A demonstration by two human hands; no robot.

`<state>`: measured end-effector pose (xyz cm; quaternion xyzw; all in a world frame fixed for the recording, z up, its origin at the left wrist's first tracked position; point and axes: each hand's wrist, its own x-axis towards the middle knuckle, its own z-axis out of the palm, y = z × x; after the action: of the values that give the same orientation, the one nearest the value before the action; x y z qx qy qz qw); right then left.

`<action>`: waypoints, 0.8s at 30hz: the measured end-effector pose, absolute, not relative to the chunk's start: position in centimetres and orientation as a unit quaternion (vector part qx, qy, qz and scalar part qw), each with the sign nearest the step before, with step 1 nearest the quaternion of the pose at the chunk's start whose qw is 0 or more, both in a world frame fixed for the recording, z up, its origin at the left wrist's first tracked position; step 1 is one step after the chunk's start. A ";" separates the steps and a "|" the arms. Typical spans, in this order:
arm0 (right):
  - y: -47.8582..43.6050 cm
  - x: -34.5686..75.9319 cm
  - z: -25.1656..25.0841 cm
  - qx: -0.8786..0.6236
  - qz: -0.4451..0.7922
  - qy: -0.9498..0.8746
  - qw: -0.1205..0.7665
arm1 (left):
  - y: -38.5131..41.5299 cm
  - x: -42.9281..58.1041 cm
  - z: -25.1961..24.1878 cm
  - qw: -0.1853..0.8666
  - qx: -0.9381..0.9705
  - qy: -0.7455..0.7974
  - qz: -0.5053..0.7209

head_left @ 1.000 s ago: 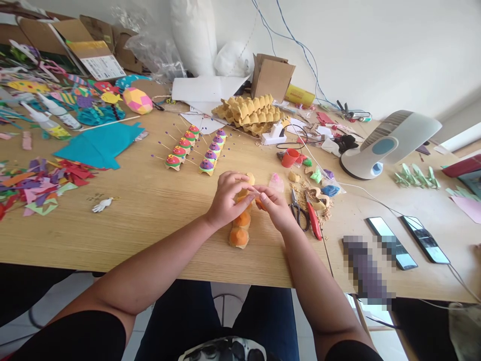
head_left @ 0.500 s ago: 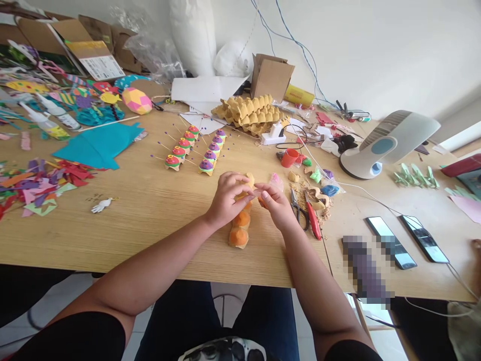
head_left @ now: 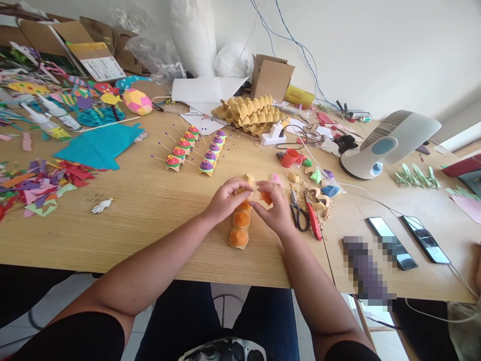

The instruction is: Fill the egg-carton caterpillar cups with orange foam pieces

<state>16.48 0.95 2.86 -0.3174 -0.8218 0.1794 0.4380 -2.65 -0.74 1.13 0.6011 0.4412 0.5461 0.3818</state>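
Note:
A strip of egg carton with orange modelling clay [head_left: 241, 219] over its nearest cups lies on the table below my hands; its far cup [head_left: 250, 179] looks bare and tan. My left hand [head_left: 230, 198] hovers over the strip's middle, fingertips pinched together, and what they hold is too small to tell. To its right, my right hand [head_left: 275, 206] is curled around a lump of orange clay [head_left: 266, 197], its thumb pointing toward the left fingertips. The hands are slightly apart and partly hide the strip.
Scissors [head_left: 299, 213] and a red-handled cutter [head_left: 313, 215] lie right of my right hand. Two finished decorated carton strips, red-green [head_left: 181, 148] and purple [head_left: 212, 152], stand beyond. Further right are a fan [head_left: 387, 145] and phones [head_left: 391, 243]; paper scraps [head_left: 41, 188] lie left.
My hands have drawn slightly apart from touching fingertips. The right hand has turned and its fingers have lifted, showing more of the orange clay. The carton strip has stayed put.

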 end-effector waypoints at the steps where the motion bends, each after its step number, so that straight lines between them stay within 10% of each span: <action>1: 1.0 16.5 2.9 -0.313 0.161 -0.829 0.435 | -0.7 -2.6 1.1 0.413 0.584 0.437 0.546; 24: 0.5 16.5 3.5 -0.272 0.150 -0.851 0.424 | -0.7 -3.2 2.1 0.570 0.542 0.367 0.496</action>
<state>16.46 0.51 3.51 -0.2718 -0.8505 0.1503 0.4244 -3.19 -0.70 2.15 0.5423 0.3670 0.4964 0.5699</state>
